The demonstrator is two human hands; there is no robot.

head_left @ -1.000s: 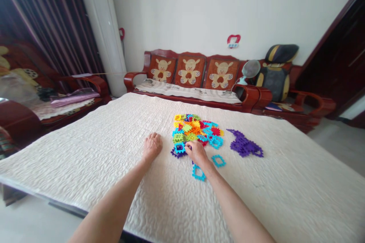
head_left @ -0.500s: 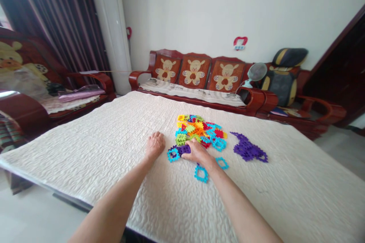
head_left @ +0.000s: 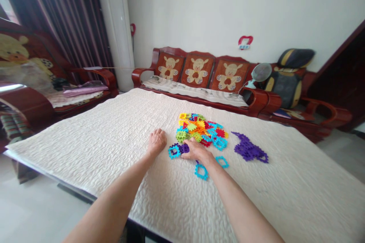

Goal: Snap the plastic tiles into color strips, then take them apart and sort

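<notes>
My right hand [head_left: 196, 149] grips a purple interlocking plastic block [head_left: 185, 148] between thumb and fingers. At that block's left, touching or overlapping it, lies a light-blue square frame piece [head_left: 174, 152] with more purple around it. My left hand [head_left: 157, 141] rests on the quilted cover a little to the left, its fingers spread and nothing in them. Just beyond my right hand is a mixed pile of toothed building pieces [head_left: 201, 127] in yellow, green, orange, red and blue. Two loose blue frames, one nearer me [head_left: 201, 172] and one by my wrist [head_left: 222, 162], lie apart from it.
A heap of purple pieces [head_left: 249, 149] lies to the right on the cream quilted cover [head_left: 94, 148]. Behind the table stands a wooden sofa [head_left: 198, 72] with bear cushions. A small fan [head_left: 261, 72] and a massage seat [head_left: 286, 83] are at the back right.
The view has shifted slightly. My right hand keeps its grip on the purple block, and the blue frame beside it has moved a little. My left hand stays on the cover.
</notes>
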